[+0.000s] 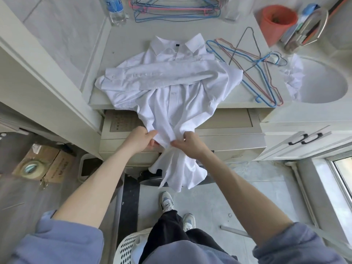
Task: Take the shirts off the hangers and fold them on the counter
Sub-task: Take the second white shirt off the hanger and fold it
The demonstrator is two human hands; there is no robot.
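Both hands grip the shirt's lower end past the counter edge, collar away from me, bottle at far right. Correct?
No: head view shows the bottle at far left, not right. The rest holds: the left hand and right hand grip the lower end of the shirt past the counter edge, collar away.

Cannot see most fingers of left hand (pixel 141 139), tucked under shirt (pixel 171 88) fabric. Cannot see tabletop (pixel 234 98) front edge where shirt drapes over it. Cut by top edge: water bottle (pixel 115 12) cap, far side of hangers (pixel 175 11) pile. Cut by bottom edge and partly blocked by legs: laundry basket (pixel 127 246). Too small to read: print on cardboard box (pixel 61 164), bottle label. Blurred, cannot tell apart: clutter right of orange cup (pixel 276 21).
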